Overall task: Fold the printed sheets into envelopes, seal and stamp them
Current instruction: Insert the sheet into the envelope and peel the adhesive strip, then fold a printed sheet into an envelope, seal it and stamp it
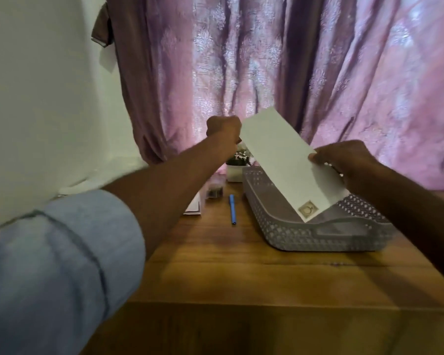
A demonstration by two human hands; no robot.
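Desk (241,272) carrying grey lattice basket (305,239), blue pen (232,210) lying just left of it. Envelope (287,162) hanging tilted in air over basket, stamp (308,208) sitting in lowest corner. Right hand (344,160) pinching envelope's right edge, thumb on front. Left hand (224,130) curling into fist beside envelope's far end; whether gripping anything, cannot tell.

text: I read none | stamp (308,208) on envelope (287,160): round emblem only, too blurred for letters or numbers
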